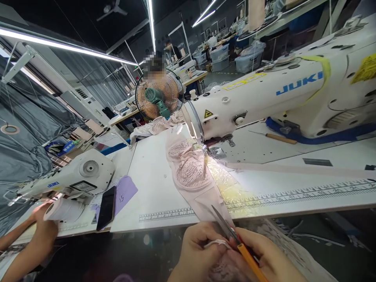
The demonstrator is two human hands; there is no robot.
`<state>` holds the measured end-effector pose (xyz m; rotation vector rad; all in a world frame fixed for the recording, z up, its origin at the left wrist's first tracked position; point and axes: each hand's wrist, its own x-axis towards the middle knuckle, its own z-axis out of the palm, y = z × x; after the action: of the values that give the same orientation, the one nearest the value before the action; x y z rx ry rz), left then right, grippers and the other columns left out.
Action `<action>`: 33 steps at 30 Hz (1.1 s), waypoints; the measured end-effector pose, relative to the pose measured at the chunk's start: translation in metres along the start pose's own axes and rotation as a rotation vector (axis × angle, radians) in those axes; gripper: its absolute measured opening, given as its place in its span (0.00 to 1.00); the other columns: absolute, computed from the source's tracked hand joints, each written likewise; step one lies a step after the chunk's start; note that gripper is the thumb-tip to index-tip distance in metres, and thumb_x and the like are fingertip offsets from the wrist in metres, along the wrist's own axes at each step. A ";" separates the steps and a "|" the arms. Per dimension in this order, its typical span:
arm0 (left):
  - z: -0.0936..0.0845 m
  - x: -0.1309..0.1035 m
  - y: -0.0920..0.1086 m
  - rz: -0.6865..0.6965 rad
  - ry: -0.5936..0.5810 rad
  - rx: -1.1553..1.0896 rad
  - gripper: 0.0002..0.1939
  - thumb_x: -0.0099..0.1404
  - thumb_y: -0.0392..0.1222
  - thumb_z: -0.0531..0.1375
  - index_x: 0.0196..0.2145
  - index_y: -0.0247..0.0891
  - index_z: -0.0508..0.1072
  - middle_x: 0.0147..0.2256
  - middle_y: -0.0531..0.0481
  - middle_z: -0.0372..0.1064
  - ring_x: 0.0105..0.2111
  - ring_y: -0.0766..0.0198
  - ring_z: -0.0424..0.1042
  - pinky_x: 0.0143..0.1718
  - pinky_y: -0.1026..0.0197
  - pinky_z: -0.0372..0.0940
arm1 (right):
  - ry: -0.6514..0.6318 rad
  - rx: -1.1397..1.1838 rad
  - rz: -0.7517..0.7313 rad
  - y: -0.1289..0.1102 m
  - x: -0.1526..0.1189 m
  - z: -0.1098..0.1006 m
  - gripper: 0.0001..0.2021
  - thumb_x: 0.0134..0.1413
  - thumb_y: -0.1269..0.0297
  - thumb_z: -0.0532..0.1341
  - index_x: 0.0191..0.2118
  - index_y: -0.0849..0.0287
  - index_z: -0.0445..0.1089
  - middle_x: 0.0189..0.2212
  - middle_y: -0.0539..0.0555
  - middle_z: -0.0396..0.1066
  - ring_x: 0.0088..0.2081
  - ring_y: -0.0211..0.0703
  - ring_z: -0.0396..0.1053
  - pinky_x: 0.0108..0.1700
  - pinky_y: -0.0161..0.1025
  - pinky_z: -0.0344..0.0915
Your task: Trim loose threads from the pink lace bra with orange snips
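Both hands sit at the bottom edge, close together. Left hand point(196, 250) pinches a thin white strap point(216, 243) at the end of a pink lace garment point(190, 170). Right hand point(264, 256) has its grip closed on small scissors point(232, 235) with an orange handle, blades pointing up-left over the fabric. Garment trails across the white worktop point(152, 184) to the needle of a sewing machine point(264, 94). Co-worker's hand point(44, 227) rests at a second machine point(67, 176), far left, beside a dark phone point(106, 207).

both hands point(232, 254) cut off below, co-worker's face point(152, 64) blurred (pixelated)
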<state>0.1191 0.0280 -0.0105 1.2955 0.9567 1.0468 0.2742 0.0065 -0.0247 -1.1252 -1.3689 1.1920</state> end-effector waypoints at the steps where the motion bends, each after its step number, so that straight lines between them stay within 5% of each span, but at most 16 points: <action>1: 0.000 0.000 0.000 -0.017 -0.003 -0.016 0.14 0.52 0.51 0.69 0.24 0.35 0.80 0.22 0.48 0.67 0.25 0.65 0.65 0.29 0.64 0.58 | 0.006 0.003 0.012 -0.001 -0.001 -0.001 0.17 0.48 0.45 0.60 0.24 0.54 0.69 0.22 0.52 0.69 0.25 0.49 0.68 0.26 0.39 0.69; 10: 0.003 -0.002 -0.009 -0.053 0.039 -0.063 0.19 0.51 0.55 0.69 0.24 0.33 0.79 0.23 0.48 0.66 0.25 0.65 0.64 0.29 0.63 0.56 | -0.049 0.018 0.118 -0.004 -0.001 -0.004 0.16 0.43 0.48 0.66 0.24 0.56 0.68 0.23 0.50 0.67 0.27 0.47 0.67 0.29 0.37 0.68; 21: 0.012 -0.007 -0.011 0.149 0.133 0.034 0.14 0.58 0.50 0.65 0.26 0.35 0.79 0.23 0.49 0.68 0.26 0.66 0.65 0.30 0.65 0.59 | -0.063 -0.041 -0.006 0.003 -0.004 -0.005 0.15 0.48 0.55 0.65 0.24 0.57 0.63 0.21 0.46 0.58 0.23 0.39 0.56 0.25 0.33 0.58; 29: 0.005 -0.009 -0.007 0.013 0.055 0.061 0.18 0.55 0.53 0.66 0.24 0.33 0.78 0.22 0.50 0.65 0.24 0.67 0.63 0.28 0.65 0.58 | -0.152 -0.195 -0.123 0.004 -0.007 -0.014 0.09 0.53 0.60 0.59 0.26 0.57 0.64 0.23 0.50 0.64 0.24 0.43 0.62 0.25 0.35 0.62; 33: 0.007 -0.011 -0.009 0.071 0.045 0.035 0.15 0.55 0.51 0.67 0.25 0.35 0.79 0.23 0.50 0.65 0.25 0.67 0.64 0.29 0.65 0.59 | -0.153 -0.229 -0.167 0.008 -0.009 -0.017 0.11 0.58 0.60 0.55 0.26 0.56 0.62 0.23 0.49 0.62 0.23 0.41 0.61 0.25 0.34 0.60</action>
<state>0.1231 0.0153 -0.0193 1.3478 0.9724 1.1219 0.2923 0.0004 -0.0330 -1.0689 -1.7166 1.0366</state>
